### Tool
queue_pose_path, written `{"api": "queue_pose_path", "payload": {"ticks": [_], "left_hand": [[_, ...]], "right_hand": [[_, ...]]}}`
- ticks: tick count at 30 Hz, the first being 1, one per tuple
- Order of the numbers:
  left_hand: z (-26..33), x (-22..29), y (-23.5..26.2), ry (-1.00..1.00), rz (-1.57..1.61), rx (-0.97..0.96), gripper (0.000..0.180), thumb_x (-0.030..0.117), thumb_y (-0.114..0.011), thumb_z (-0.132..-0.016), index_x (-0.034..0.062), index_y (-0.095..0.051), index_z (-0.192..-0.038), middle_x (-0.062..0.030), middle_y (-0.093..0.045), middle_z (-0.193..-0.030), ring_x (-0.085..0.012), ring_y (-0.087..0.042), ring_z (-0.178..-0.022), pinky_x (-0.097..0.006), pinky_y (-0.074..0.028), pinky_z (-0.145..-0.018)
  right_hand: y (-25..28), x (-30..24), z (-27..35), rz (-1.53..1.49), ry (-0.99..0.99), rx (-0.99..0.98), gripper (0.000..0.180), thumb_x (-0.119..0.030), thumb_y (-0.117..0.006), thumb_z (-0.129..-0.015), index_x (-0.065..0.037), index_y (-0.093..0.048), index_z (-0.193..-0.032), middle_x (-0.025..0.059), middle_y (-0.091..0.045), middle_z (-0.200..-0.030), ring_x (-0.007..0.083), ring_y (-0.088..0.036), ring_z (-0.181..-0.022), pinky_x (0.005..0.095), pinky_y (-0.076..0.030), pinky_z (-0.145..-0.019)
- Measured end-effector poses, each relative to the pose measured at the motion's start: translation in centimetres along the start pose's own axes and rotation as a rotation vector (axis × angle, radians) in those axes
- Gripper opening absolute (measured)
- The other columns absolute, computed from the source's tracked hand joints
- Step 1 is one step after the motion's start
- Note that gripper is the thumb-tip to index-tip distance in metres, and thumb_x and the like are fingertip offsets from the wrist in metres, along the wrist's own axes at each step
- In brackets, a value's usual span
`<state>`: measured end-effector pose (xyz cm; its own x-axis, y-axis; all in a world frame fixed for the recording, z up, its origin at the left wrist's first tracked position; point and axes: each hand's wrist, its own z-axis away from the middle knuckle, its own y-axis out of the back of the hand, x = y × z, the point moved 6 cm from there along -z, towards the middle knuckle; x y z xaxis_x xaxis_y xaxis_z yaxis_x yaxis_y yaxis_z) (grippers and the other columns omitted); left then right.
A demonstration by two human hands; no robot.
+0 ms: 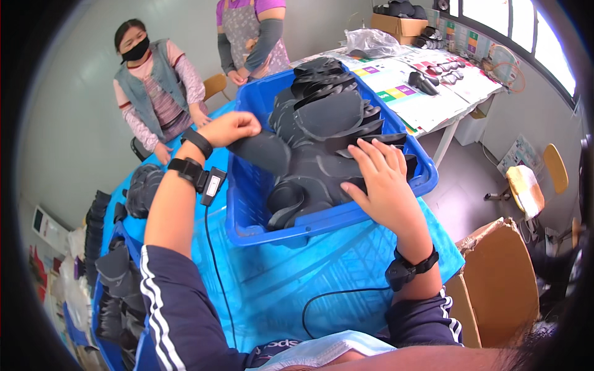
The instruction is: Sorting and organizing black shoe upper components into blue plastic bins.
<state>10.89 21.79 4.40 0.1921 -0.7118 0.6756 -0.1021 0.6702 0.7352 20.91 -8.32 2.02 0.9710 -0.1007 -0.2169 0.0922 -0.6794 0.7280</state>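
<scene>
My left hand (229,128), left of the frame's centre, is curled in tight and seems to pinch the edge of a dark curved piece (263,152), though my fingertips are hidden. That piece lies at the left side of the blue bin (266,237), in the middle of the frame, by the other dark pieces (328,117). My right hand (385,185) is spread wide over the bin's right side; I can't tell how firmly it rests on them, if at all. My main worry is the overlap: the pieces nest and lean on one another, so pulling one could drag a neighbour along or tip the stack at the top over the rim. The piece looks smooth, and a thin edge hold might let it slip or twist away. With my right palm so open, it would probably steady little if the heap slid. The black cable (216,266) hanging from my left wrist could snag on the bin's near corner, and the wrinkled blue sheet (278,278) might shift under a hard tug.
</scene>
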Motion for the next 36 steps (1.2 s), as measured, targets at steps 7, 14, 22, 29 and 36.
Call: {"api": "queue_pose_path", "payload": {"ticks": [7,14,22,29,36], "left_hand": [[4.8,11.1,-4.1,-0.136,0.149,0.039,0.02,0.018,-0.056,-0.087,0.0004,-0.06,-0.096,0.0013,-0.061,-0.085,-0.0047,-0.054,-0.081,-0.021,-0.043,-0.076],[7.7,12.8,-5.6,-0.183,0.271,0.149,0.021,0.017,-0.051,-0.09,0.0024,-0.061,-0.102,0.0008,-0.061,-0.089,-0.0053,-0.053,-0.082,-0.02,-0.043,-0.076],[9.1,13.3,-6.3,-0.163,0.353,0.193,0.024,0.02,-0.047,-0.092,0.0047,-0.06,-0.105,0.0022,-0.058,-0.081,-0.0021,-0.049,-0.073,-0.017,-0.039,-0.064],[9.2,11.3,-5.8,-0.226,0.283,0.325,0.027,0.023,-0.045,-0.093,0.0033,-0.058,-0.106,-0.001,-0.058,-0.088,-0.0069,-0.052,-0.081,-0.021,-0.042,-0.073],[11.5,6.9,-6.1,-0.172,0.353,0.463,0.026,0.02,-0.049,-0.092,0.0027,-0.057,-0.109,-0.0039,-0.058,-0.102,-0.0118,-0.053,-0.098,-0.026,-0.04,-0.088]], "right_hand": [[-1.0,-3.1,0.1,-0.933,-0.088,0.009,0.066,-0.013,-0.066,-0.078,0.004,-0.031,-0.131,0.018,-0.048,-0.122,0.0248,-0.048,-0.112,0.035,-0.036,-0.096],[-3.1,-4.4,0.7,-1.445,-0.169,-0.084,0.046,0.004,-0.056,-0.082,0.004,-0.037,-0.124,0.0128,-0.054,-0.113,0.0158,-0.052,-0.105,0.0278,-0.04,-0.092],[-3.5,-3.3,0.8,-1.357,-0.23,0.029,0.033,0.01,-0.052,-0.082,0.004,-0.044,-0.113,0.0083,-0.056,-0.103,0.0112,-0.053,-0.099,0.0229,-0.042,-0.086],[-3.5,-2.5,0.3,-1.361,-0.245,0.109,0.035,0.009,-0.052,-0.082,0.004,-0.042,-0.115,0.0094,-0.057,-0.104,0.0124,-0.054,-0.099,0.0239,-0.042,-0.087],[-5.2,-1.0,0.2,-1.671,-0.416,0.062,0.037,0.006,-0.05,-0.083,0.004,-0.041,-0.119,0.0125,-0.055,-0.113,0.0166,-0.053,-0.104,0.026,-0.043,-0.087]]}}
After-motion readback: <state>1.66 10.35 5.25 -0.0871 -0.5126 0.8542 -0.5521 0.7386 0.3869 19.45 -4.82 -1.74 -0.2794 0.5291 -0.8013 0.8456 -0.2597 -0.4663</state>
